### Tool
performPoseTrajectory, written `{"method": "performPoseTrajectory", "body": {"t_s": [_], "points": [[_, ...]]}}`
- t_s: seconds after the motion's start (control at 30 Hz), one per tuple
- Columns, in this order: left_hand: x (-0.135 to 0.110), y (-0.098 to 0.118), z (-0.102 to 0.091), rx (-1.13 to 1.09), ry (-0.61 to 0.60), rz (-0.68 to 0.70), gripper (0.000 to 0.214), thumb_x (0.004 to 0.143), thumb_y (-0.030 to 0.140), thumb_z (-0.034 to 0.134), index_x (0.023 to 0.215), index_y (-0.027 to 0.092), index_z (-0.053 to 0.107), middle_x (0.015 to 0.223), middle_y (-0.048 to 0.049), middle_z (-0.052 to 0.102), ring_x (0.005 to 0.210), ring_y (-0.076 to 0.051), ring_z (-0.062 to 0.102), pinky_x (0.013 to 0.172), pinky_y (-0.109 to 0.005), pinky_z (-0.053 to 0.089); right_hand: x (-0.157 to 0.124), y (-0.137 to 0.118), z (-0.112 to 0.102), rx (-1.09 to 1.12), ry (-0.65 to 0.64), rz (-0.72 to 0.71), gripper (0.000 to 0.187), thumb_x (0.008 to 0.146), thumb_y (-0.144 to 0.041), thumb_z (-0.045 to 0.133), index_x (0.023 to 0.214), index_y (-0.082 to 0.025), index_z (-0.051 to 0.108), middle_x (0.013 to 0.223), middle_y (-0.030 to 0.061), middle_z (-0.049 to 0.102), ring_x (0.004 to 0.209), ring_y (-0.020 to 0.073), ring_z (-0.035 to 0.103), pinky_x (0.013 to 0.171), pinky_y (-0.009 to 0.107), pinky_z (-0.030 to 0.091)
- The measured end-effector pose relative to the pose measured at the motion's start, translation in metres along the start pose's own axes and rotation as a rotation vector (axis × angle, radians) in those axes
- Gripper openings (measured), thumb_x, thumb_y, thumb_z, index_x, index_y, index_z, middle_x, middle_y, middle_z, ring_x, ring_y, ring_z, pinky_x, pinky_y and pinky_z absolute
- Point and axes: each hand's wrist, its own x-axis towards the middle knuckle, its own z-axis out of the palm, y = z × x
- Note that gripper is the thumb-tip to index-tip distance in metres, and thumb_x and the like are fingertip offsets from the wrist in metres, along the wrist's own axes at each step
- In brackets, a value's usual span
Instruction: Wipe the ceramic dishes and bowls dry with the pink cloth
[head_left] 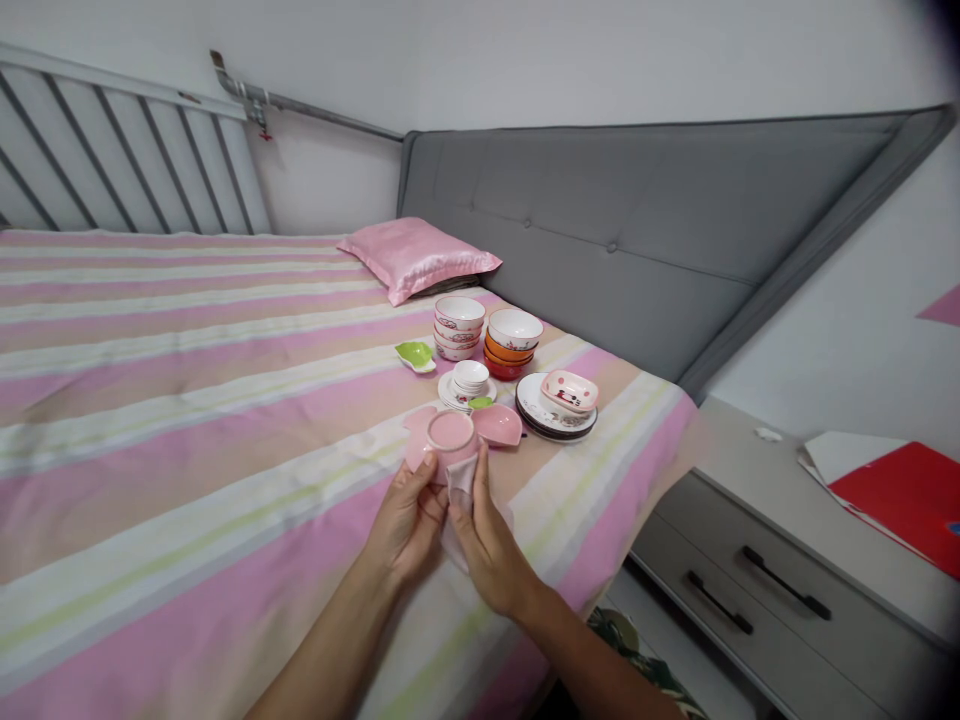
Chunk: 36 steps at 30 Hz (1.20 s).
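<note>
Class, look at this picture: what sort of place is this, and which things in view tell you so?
It looks like a bedroom: there is a striped bed, a grey padded headboard along one end of it, and a pink pillow lying near the headboard.

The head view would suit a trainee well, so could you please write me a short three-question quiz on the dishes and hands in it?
1. True or false: The pillow is green.
2. Multiple choice: Where does the small spotted dish sit?
A) On the pillow
B) On the stack of plates
C) Inside a drawer
3. Fill in the missing word: The left hand grips the pink dish whose round base faces the camera, while the right hand holds a pale ____ against it.

Key:
1. False; it is pink.
2. B
3. Cloth
</note>
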Motion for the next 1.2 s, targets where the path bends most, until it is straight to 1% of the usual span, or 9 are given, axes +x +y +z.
{"method": "performPoseTrajectory", "body": {"t_s": [0.13, 0.4, 0.57, 0.7, 0.8, 0.87, 0.93, 1.07, 1.2], "points": [[-0.001, 0.002, 0.000, -0.039, 0.062, -0.009, 0.006, 0.079, 0.007, 0.060, 0.080, 0.013, 0.063, 0.073, -0.0014, 0.070, 0.064, -0.010, 0.066, 0.065, -0.020, 0.056, -0.003, 0.000, 0.001, -0.093, -0.067, -0.008, 0.074, 0.094, -0.042, 0.032, 0.142, -0.023, -0.021, 0.154, 0.0050, -0.003, 0.141, 0.0186, 0.002, 0.113, 0.046, 0.014], [0.002, 0.007, 0.004, -0.027, 0.119, 0.025, 0.009, 0.078, 0.010, 0.062, 0.086, 0.013, 0.065, 0.086, -0.0059, 0.072, 0.079, -0.014, 0.067, 0.075, -0.024, 0.055, -0.005, 0.008, 0.004, -0.311, -0.162, -0.082, 0.078, 0.094, -0.037, 0.034, 0.140, -0.018, -0.025, 0.151, 0.0084, -0.017, 0.140, 0.0214, -0.007, 0.113, 0.048, 0.012], [0.007, 0.013, -0.001, 0.040, 0.129, 0.169, 0.013, 0.070, 0.016, 0.072, 0.081, 0.014, 0.065, 0.079, -0.0027, 0.072, 0.069, -0.012, 0.066, 0.066, -0.021, 0.055, -0.001, 0.007, 0.000, -0.388, -0.188, -0.106, 0.073, 0.092, -0.038, 0.037, 0.146, -0.017, -0.008, 0.153, 0.0108, -0.006, 0.140, 0.0242, -0.002, 0.112, 0.048, 0.016], [0.011, 0.023, -0.004, 0.088, 0.191, 0.364, 0.023, 0.063, 0.016, 0.077, 0.084, 0.017, 0.066, 0.080, 0.0001, 0.071, 0.072, -0.010, 0.064, 0.069, -0.019, 0.052, 0.004, 0.007, -0.007, -0.438, -0.056, -0.090, 0.048, 0.091, -0.035, 0.040, 0.137, -0.022, 0.037, 0.154, 0.0094, 0.000, 0.138, 0.0282, 0.019, 0.107, 0.045, 0.030], [0.008, 0.025, -0.002, 0.196, 0.225, 0.482, 0.027, 0.060, 0.020, 0.078, 0.085, 0.017, 0.068, 0.079, -0.0005, 0.070, 0.076, -0.011, 0.063, 0.073, -0.021, 0.050, 0.008, 0.005, -0.012, -0.477, 0.153, -0.098, 0.033, 0.088, -0.027, 0.044, 0.118, -0.020, 0.056, 0.148, 0.0114, 0.026, 0.127, 0.0259, 0.040, 0.101, 0.041, 0.037], [0.003, 0.020, 0.001, 0.303, 0.270, 0.528, 0.025, 0.061, 0.023, 0.078, 0.082, 0.016, 0.068, 0.075, -0.0001, 0.069, 0.075, -0.012, 0.061, 0.072, -0.022, 0.049, 0.009, 0.002, -0.013, -0.500, 0.244, -0.153, 0.026, 0.085, -0.025, 0.047, 0.109, -0.019, 0.058, 0.131, 0.0121, 0.048, 0.117, 0.0242, 0.048, 0.097, 0.038, 0.040], [-0.005, 0.011, 0.004, 0.433, 0.332, 0.536, 0.021, 0.062, 0.025, 0.076, 0.078, 0.015, 0.069, 0.070, 0.0010, 0.067, 0.070, -0.011, 0.059, 0.067, -0.021, 0.047, 0.009, -0.001, -0.013, -0.510, 0.251, -0.202, 0.026, 0.083, -0.026, 0.051, 0.107, -0.017, 0.055, 0.109, 0.0100, 0.060, 0.100, 0.0215, 0.055, 0.087, 0.034, 0.045], [-0.021, -0.012, 0.008, 0.619, 0.356, 0.481, 0.017, 0.064, 0.028, 0.075, 0.070, 0.013, 0.068, 0.062, 0.0022, 0.064, 0.060, -0.011, 0.054, 0.056, -0.019, 0.043, 0.006, -0.003, -0.010, -0.586, 0.217, -0.250, 0.029, 0.083, -0.036, 0.052, 0.104, -0.016, 0.053, 0.088, 0.0055, 0.060, 0.076, 0.0171, 0.057, 0.066, 0.026, 0.044], [-0.029, -0.028, 0.009, 0.655, 0.295, 0.424, 0.016, 0.064, 0.027, 0.074, 0.071, 0.014, 0.069, 0.063, 0.0021, 0.064, 0.060, -0.011, 0.054, 0.056, -0.020, 0.043, 0.004, 0.003, -0.009, -0.790, 0.292, -0.296, 0.021, 0.088, -0.032, 0.042, 0.083, -0.017, 0.056, 0.072, 0.0034, 0.059, 0.062, 0.0154, 0.055, 0.056, 0.025, 0.035]]}}
